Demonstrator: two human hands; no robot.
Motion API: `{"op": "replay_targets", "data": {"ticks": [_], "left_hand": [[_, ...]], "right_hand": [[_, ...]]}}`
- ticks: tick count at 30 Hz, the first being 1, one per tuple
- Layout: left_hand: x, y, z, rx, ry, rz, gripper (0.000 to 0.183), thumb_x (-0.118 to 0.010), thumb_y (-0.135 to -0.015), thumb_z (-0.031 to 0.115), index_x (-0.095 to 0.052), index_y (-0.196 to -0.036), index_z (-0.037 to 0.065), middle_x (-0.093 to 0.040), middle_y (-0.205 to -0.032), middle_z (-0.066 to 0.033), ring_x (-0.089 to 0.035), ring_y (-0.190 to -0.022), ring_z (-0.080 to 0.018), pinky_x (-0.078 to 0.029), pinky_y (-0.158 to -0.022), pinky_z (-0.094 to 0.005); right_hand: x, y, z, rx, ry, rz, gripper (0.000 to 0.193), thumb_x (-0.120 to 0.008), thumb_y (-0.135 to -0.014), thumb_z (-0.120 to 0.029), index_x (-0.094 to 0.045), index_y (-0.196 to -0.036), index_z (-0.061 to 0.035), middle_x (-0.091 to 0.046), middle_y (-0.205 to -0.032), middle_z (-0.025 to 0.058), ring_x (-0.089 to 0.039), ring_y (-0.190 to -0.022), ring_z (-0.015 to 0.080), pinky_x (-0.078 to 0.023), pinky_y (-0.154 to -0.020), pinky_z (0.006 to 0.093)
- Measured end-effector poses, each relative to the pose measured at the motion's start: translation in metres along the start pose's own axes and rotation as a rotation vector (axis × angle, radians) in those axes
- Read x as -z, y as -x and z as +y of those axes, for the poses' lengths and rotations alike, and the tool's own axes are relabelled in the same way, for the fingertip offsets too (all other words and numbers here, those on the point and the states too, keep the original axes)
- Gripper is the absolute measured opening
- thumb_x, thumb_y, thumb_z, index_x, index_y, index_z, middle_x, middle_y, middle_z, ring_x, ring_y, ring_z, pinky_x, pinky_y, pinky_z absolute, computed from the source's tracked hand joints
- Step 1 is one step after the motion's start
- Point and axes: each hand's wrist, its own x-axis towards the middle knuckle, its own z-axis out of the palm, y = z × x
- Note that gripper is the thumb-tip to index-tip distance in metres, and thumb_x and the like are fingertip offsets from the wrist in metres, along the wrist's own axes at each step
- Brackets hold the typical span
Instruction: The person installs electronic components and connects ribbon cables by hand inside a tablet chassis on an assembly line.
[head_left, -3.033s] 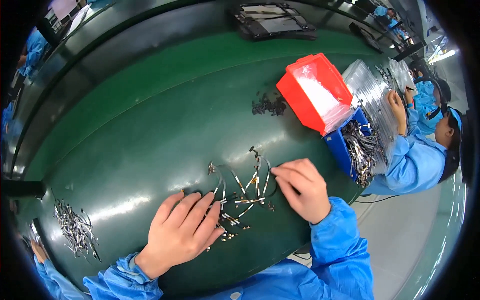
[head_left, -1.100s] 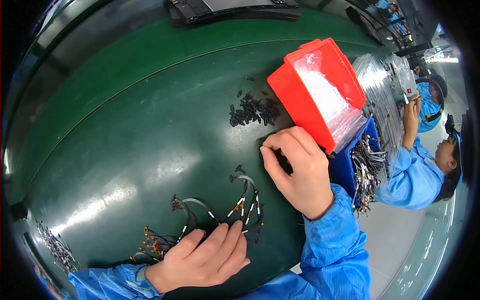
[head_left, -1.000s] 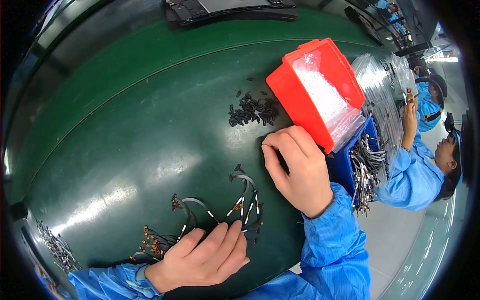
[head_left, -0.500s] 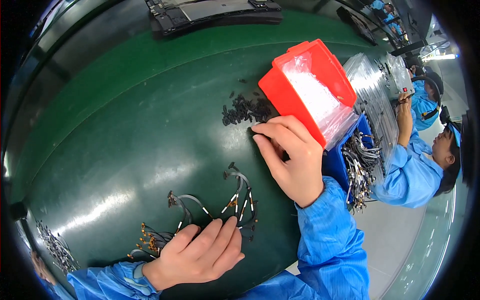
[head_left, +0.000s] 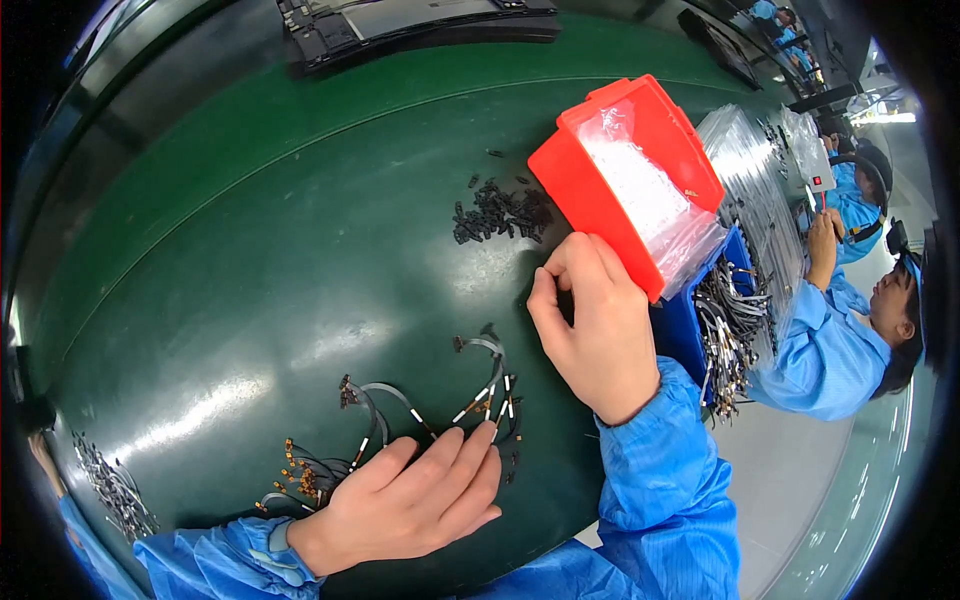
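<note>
Thin grey cables (head_left: 322, 468) at near left-centre of table (head_left: 230, 280), left hand (head_left: 412, 496) bent over some, right hand (head_left: 600, 325) narrowly pinched near black clips (head_left: 500, 212), can't tell what either holds; cables probably light, bendy, fragile-ended, best gripped mid-length.

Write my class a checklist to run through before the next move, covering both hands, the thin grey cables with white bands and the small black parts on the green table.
1. Bare left hand at the thin grey white-banded cables: ok, its fingers cover some.
2. Cables lying separately: not ok, several cross.
3. Small black parts all in one pile: not ok, a few lie apart.
4. Bare right hand off that pile: ok, it is beside it, apart.
5. Piece between the right fingertips: cannot tell.
</note>
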Motion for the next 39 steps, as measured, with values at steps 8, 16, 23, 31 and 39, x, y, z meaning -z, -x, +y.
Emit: {"op": "replay_targets", "data": {"ticks": [8, 16, 23, 31, 39], "left_hand": [[0.005, 0.004, 0.004, -0.019, -0.014, 0.019, 0.037, -0.053, -0.094, 0.043, -0.068, -0.108, 0.012, -0.066, -0.122, -0.0046, -0.058, -0.105, -0.0196, -0.043, -0.083, -0.0318], [0.003, 0.004, 0.003, 0.036, -0.068, 0.013, 0.041, -0.047, -0.096, 0.042, -0.069, -0.104, 0.008, -0.069, -0.113, -0.0081, -0.061, -0.098, -0.0228, -0.043, -0.082, -0.0345], [0.007, -0.001, 0.007, 0.107, -0.236, 0.01, 0.043, -0.042, -0.098, 0.045, -0.07, -0.103, 0.013, -0.07, -0.111, -0.0036, -0.062, -0.095, -0.0179, -0.042, -0.081, -0.0324], [-0.001, 0.002, 0.015, -0.019, -0.128, -0.002, 0.044, -0.048, -0.095, 0.052, -0.068, -0.105, 0.014, -0.069, -0.117, -0.0024, -0.059, -0.103, -0.015, -0.041, -0.084, -0.029], [-0.002, 0.003, 0.014, 0.017, -0.087, -0.007, 0.045, -0.049, -0.094, 0.055, -0.068, -0.1, 0.015, -0.069, -0.114, -0.0015, -0.057, -0.098, -0.0138, -0.041, -0.081, -0.0286]], "right_hand": [[0.03, 0.011, -0.003, 0.011, -0.091, -0.171, 0.015, -0.06, -0.085, 0.003, -0.06, -0.099, 0.0005, -0.06, -0.092, 0.0181, -0.062, -0.082, 0.0396, -0.052, -0.071, 0.0435], [0.022, 0.004, 0.017, 0.328, -0.001, -0.133, 0.034, -0.06, -0.073, 0.008, -0.062, -0.106, 0.0008, -0.06, -0.103, 0.0154, -0.06, -0.093, 0.032, -0.052, -0.082, 0.0369], [0.023, 0.007, 0.019, 0.32, -0.002, -0.083, 0.021, -0.063, -0.075, 0.004, -0.061, -0.096, -0.0003, -0.058, -0.095, 0.0126, -0.059, -0.087, 0.0307, -0.051, -0.077, 0.037], [0.024, 0.024, -0.004, 0.51, -0.13, -0.244, 0.027, -0.063, -0.073, -0.006, -0.061, -0.098, 0.0008, -0.059, -0.096, 0.0134, -0.059, -0.085, 0.028, -0.051, -0.074, 0.0349], [0.011, 0.031, -0.017, 0.518, -0.175, -0.267, 0.029, -0.069, -0.063, -0.001, -0.066, -0.091, 0.0009, -0.063, -0.09, 0.0121, -0.061, -0.074, 0.0263, -0.052, -0.065, 0.0338]]}}
